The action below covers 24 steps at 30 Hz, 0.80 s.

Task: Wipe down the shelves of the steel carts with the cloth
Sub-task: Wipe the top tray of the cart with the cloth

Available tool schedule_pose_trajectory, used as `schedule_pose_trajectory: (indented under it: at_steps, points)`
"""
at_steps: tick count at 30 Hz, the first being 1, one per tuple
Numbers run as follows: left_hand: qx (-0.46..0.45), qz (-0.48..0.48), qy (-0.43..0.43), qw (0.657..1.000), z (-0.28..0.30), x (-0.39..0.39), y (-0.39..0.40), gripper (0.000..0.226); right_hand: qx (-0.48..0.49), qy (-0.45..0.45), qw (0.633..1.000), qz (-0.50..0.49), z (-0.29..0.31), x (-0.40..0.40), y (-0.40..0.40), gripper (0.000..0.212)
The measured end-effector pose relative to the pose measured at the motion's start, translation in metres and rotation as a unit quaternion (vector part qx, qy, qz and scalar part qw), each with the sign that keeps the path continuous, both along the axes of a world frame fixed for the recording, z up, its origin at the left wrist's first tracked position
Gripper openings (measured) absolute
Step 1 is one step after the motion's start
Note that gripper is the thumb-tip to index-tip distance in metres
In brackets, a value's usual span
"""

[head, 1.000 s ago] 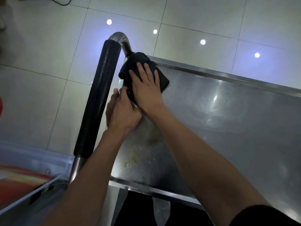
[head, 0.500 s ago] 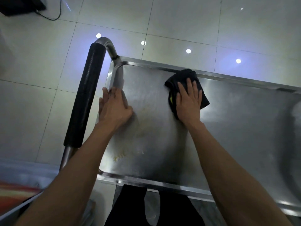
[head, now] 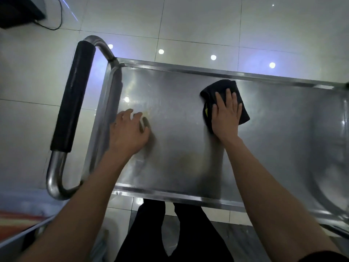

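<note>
The steel cart's top shelf (head: 179, 148) fills the middle of the head view, with a raised rim all round. A black cloth (head: 237, 91) lies near the shelf's far edge. My right hand (head: 225, 118) presses flat on the cloth with straight fingers. My left hand (head: 129, 132) rests on the bare steel near the shelf's left end, fingers loosely spread, holding nothing. Faint yellowish smears show on the steel between the hands.
The cart's push handle (head: 72, 103), black foam on a steel tube, runs along the left end. Pale tiled floor (head: 188, 25) surrounds the cart. A dark box with a cable (head: 22, 12) sits at the top left. My dark trousers (head: 170, 233) stand against the near rim.
My right hand has slid the cloth from the far left corner rightward along the far edge. My left hand moved from the left rim onto the shelf surface.
</note>
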<state>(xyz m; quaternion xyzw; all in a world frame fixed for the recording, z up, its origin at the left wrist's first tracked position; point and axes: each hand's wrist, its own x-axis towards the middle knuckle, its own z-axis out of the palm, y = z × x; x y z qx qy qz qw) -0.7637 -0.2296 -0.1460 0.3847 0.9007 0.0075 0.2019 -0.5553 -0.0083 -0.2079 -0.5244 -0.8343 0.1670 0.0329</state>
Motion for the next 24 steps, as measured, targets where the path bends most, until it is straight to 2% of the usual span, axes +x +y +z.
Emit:
schedule_pose_trajectory:
  at_steps: [5,9,14,24]
  points:
    - [0.027,0.052,0.03,0.998,0.0,-0.02,-0.017,0.049,-0.006,-0.002,1.0,-0.023,0.0,0.001,-0.002,0.048]
    - [0.009,0.034,0.007,0.999,-0.008,-0.035,-0.034,0.043,0.0,-0.002,1.0,-0.03,-0.003,-0.02,-0.021,0.048]
    - [-0.024,0.01,-0.01,1.0,-0.011,-0.044,-0.043,0.056,0.021,0.0,1.0,0.009,-0.01,-0.064,-0.068,0.049]
    - [-0.015,-0.012,-0.002,1.0,-0.022,-0.06,-0.054,0.053,0.022,0.016,0.989,0.147,-0.02,-0.17,-0.161,0.055]
